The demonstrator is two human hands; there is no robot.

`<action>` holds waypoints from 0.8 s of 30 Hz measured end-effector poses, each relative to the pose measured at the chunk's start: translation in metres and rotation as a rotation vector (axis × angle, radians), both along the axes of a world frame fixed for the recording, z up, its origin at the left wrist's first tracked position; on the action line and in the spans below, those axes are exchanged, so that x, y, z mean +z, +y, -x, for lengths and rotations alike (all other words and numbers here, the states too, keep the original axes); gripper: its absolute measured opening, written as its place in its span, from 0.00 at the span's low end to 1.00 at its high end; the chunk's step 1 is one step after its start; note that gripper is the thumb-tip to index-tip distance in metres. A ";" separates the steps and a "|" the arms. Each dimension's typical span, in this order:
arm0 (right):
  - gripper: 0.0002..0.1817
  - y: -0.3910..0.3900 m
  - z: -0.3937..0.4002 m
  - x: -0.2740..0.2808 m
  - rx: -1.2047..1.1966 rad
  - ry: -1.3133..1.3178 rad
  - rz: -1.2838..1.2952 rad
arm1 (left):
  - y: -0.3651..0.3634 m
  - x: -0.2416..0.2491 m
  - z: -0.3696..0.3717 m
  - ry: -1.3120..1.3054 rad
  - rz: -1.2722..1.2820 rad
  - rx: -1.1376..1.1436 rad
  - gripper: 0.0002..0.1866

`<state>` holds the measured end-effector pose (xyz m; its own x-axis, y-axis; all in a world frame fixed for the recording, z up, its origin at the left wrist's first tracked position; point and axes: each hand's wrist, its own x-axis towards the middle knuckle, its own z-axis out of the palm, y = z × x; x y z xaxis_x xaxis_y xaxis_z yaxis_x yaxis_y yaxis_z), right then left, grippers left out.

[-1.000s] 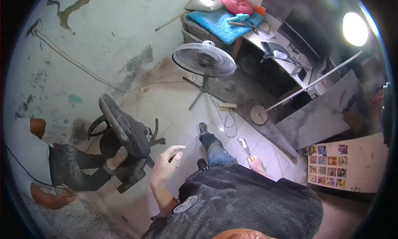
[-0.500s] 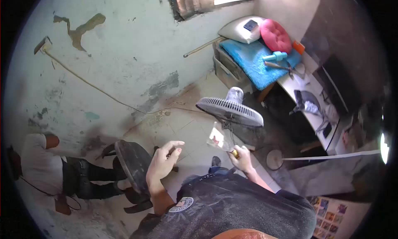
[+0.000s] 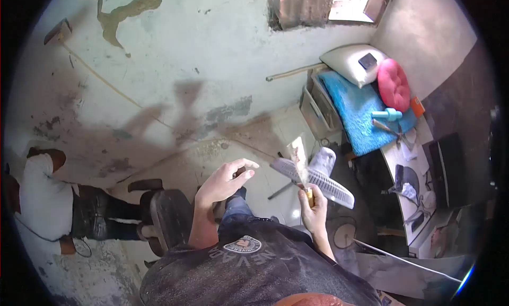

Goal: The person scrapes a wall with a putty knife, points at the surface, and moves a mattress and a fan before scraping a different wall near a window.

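Note:
My right hand (image 3: 314,210) is wrapped round the yellow handle of a scraper (image 3: 301,160), whose wide, pale blade points up and away from me. Just behind the blade is a grey fan (image 3: 328,186), partly covered by it. My left hand (image 3: 228,181) is raised in front of my body, holding nothing, its thumb and fingers apart. Below it show my dark shirt (image 3: 254,263) and one leg in jeans.
A person (image 3: 50,200) in a white shirt is at the left, beside a dark chair (image 3: 169,216). Peeling wall (image 3: 212,57) lies ahead. A blue cover (image 3: 355,115) holds a pillow and red cushion (image 3: 393,85). A desk (image 3: 395,173) with a monitor stands right.
My view has shifted, so the wall and furniture sit elsewhere in it. The scraper has turned from lying slanted to pointing upward, and my right hand has moved with it.

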<state>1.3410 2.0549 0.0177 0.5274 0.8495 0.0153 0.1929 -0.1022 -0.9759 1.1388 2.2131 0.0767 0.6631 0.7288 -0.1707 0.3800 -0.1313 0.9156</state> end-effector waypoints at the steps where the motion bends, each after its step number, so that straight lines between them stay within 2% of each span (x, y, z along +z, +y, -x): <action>1: 0.09 0.012 -0.002 0.002 -0.013 -0.032 0.029 | 0.020 0.001 0.000 0.019 0.021 -0.021 0.12; 2: 0.11 0.029 0.002 -0.001 -0.080 -0.045 -0.025 | 0.042 0.003 0.001 0.040 0.038 -0.044 0.12; 3: 0.12 0.042 0.006 0.003 -0.109 -0.090 -0.009 | 0.065 -0.003 0.005 0.066 -0.084 -0.065 0.12; 6: 0.16 0.098 0.020 0.009 -0.230 -0.243 -0.027 | 0.139 -0.002 0.029 0.029 -0.058 -0.046 0.12; 7: 0.17 0.118 0.028 0.015 -0.249 -0.184 -0.034 | 0.159 0.000 0.044 0.032 -0.066 -0.062 0.12; 9: 0.19 0.159 0.045 0.038 -0.263 -0.092 -0.061 | 0.198 0.010 0.071 -0.123 0.009 0.153 0.12; 10: 0.20 0.180 0.046 0.036 -0.225 -0.134 -0.062 | 0.221 0.008 0.086 -0.136 0.001 0.135 0.12; 12: 0.25 0.219 0.051 0.035 -0.221 -0.170 -0.074 | 0.257 -0.001 0.125 -0.052 0.039 0.331 0.12; 14: 0.27 0.256 0.058 0.037 -0.212 -0.226 -0.135 | 0.289 -0.022 0.157 -0.031 -0.173 0.442 0.12; 15: 0.30 0.276 0.062 0.040 -0.182 -0.268 -0.195 | 0.303 -0.019 0.162 -0.040 -0.168 0.421 0.12; 17: 0.31 0.297 0.071 0.053 -0.148 -0.203 -0.135 | 0.315 -0.006 0.172 -0.062 -0.072 0.637 0.11; 18: 0.33 0.305 0.077 0.058 -0.096 -0.122 -0.084 | 0.318 -0.002 0.175 -0.054 -0.064 0.613 0.11; 24: 0.30 0.357 0.085 0.050 -0.149 -0.066 -0.168 | 0.339 0.004 0.170 -0.142 -0.097 0.498 0.11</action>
<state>1.2563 2.4120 0.0675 0.6399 0.7449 0.1887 0.2516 0.0289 -0.9674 0.9687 2.5525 0.0806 0.2440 0.9696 -0.0200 0.2910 -0.0535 0.9552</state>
